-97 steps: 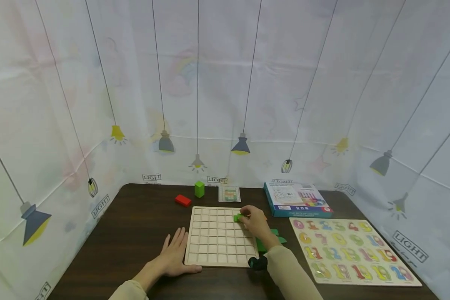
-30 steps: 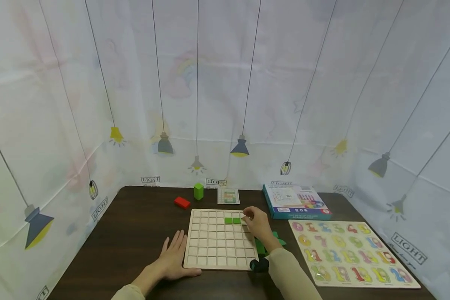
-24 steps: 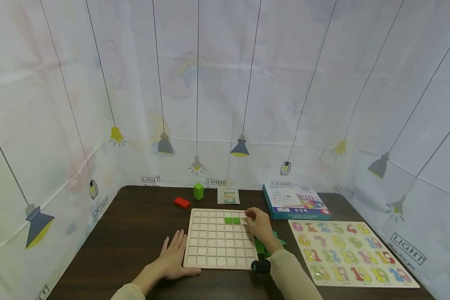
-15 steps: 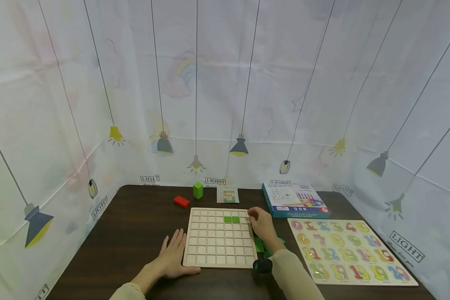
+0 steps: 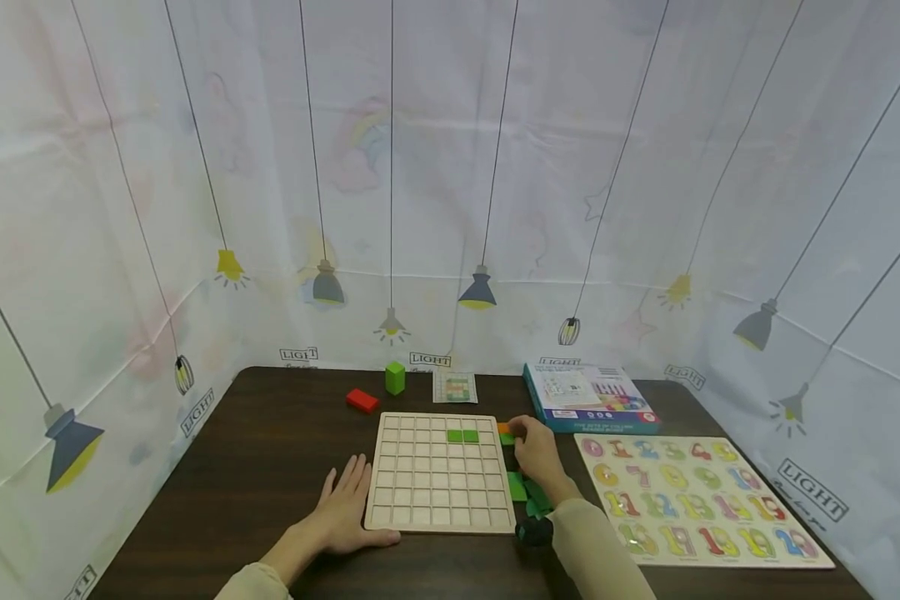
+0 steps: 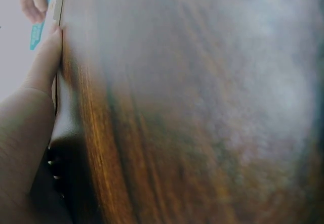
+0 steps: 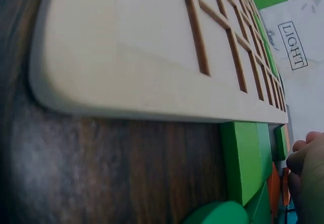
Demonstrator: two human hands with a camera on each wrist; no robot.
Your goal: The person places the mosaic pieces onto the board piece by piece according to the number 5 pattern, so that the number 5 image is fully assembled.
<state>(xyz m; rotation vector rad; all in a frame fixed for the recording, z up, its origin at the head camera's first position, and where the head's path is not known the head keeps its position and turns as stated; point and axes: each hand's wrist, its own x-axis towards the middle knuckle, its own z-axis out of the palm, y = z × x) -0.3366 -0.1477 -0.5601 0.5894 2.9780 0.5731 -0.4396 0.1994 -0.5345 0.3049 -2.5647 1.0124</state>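
Right of centre, a small green block (image 5: 507, 439) lies just left of the right hand (image 5: 537, 454) and its curled fingers; whether gripped, I cannot tell. At lower centre, the left hand (image 5: 342, 508), fingers slightly apart, touches the grid board (image 5: 432, 472).

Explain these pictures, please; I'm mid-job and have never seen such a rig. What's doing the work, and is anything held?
There is no machine: a person works bare-handed. The wide picture comes from the head, looking forward and down; the others from each wrist. On the table are a grid board holding two green squares, a red block, a green block, a card, a box and a number board. The left hand lies spread at the grid board's edge, holding nothing. The right hand is at an orange piece and a small green piece; I can't tell whether it grips either.
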